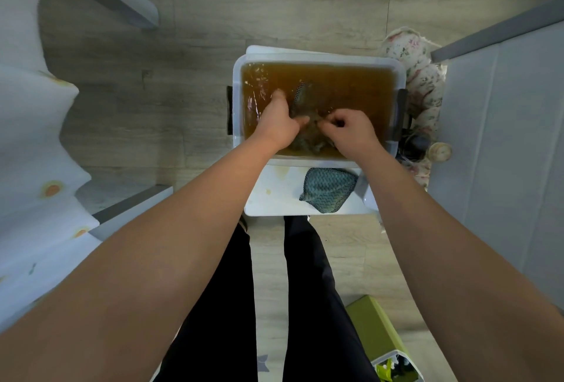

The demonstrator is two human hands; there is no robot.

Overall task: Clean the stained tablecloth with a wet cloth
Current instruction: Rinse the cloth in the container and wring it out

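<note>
A clear plastic tub (238, 76) filled with brown water stands on a white stool (274, 195). In the water lies a grey-green cloth (302, 101), partly sunk. My left hand (279, 120) and my right hand (351, 130) both grip this cloth at the tub's near side, fingers closed into its folds. A second blue-green cloth (328, 189) with a dark mesh edge lies on the stool in front of the tub. The white tablecloth (33, 143) hangs at the far left, with orange stains (52, 189) on its folds.
A floral fabric bundle (424, 76) sits right of the tub, against a grey cabinet (503, 107). A green bin (378, 333) stands on the wooden floor at lower right. Grey table legs (122, 0) cross the upper left. My legs stand just behind the stool.
</note>
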